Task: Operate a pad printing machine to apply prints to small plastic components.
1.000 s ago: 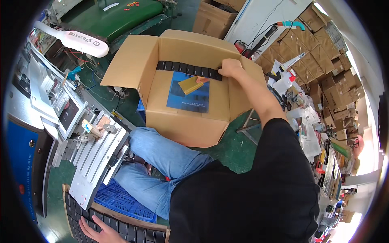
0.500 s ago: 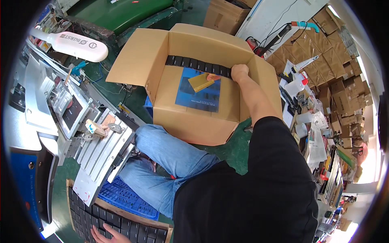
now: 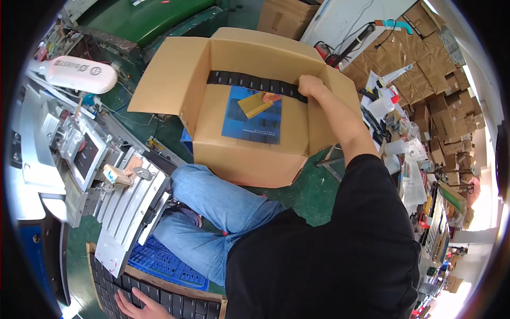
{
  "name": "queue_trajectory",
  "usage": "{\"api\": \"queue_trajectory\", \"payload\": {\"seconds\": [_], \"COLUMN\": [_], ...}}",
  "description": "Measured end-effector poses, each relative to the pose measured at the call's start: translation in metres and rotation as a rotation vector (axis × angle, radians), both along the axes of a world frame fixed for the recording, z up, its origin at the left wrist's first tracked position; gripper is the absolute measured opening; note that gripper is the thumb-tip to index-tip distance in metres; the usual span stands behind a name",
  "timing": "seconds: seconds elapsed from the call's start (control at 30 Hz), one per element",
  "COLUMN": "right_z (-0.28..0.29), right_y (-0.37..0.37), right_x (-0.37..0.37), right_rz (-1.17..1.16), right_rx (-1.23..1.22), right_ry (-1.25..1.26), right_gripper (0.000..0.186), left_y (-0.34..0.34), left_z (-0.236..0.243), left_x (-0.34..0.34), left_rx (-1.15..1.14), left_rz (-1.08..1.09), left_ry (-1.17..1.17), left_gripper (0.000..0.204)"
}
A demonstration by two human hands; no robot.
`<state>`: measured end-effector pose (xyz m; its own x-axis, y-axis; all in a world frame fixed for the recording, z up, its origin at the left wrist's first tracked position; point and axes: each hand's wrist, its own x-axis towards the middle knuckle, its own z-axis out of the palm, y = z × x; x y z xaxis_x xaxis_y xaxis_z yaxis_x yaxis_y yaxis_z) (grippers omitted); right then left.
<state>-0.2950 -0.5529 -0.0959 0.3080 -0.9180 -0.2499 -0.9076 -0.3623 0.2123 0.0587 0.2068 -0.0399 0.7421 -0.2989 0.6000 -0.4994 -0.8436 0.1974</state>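
Black, long and narrow, the strip of small moulded plastic parts (image 3: 249, 82) runs in one row across the inside of the open brown cardboard box (image 3: 249, 159), close to its far wall; it is made of many short dark segments set end to end, with a faint sheen on their tops; its left end lies near the box's left wall, and its right end is under the right hand (image 3: 311, 86). The right hand reaches in over the right wall of the box and its fingers are curled down on that end of the strip, closed upon it; the bare forearm runs back to a black short sleeve (image 3: 366, 175). Below the strip, on the box floor, lies a blue printed sheet (image 3: 255, 125) with a yellow flat card (image 3: 255, 105) tilted on top of it, just beside the strip. The left hand (image 3: 139, 307) is far off at the lower edge, lying flat with fingers spread on a tray of black square parts (image 3: 159, 300), gripping nothing; this tray sits beside a blue plastic crate (image 3: 164, 260). Blue-jeaned legs (image 3: 212, 207) lie between the box and the crate.
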Motion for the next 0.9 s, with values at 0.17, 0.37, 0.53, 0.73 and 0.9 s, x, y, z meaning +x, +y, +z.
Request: {"api": "queue_trajectory", "payload": {"seconds": [0.17,0.37,0.53,0.73,0.9], "right_z": [0.018,0.093,0.125,0.109,0.128], "right_y": [0.032,0.148,0.234,0.265,0.29], "right_x": [0.046,0.144,0.17,0.205,0.212], "right_rz": [0.104,0.586,0.877,0.887,0.876], "right_rx": [-0.104,-0.034,0.102,0.281,0.25], "right_ry": [-0.172,-0.593,-0.817,-0.811,-0.809], "right_gripper": [0.03,0.017,0.009,0.008,0.008], "left_y": [0.047,0.089,0.118,0.156,0.125], "left_z": [-0.014,-0.032,-0.029,-0.053,-0.065], "left_x": [0.017,0.026,0.031,0.026,0.046], "left_rx": [0.025,0.18,0.026,-0.013,0.129], "left_rz": [0.1,0.447,0.554,0.67,0.639], "left_ry": [0.074,0.27,0.193,0.216,0.192], "left_gripper": [0.052,0.057,0.047,0.047,0.053]}}
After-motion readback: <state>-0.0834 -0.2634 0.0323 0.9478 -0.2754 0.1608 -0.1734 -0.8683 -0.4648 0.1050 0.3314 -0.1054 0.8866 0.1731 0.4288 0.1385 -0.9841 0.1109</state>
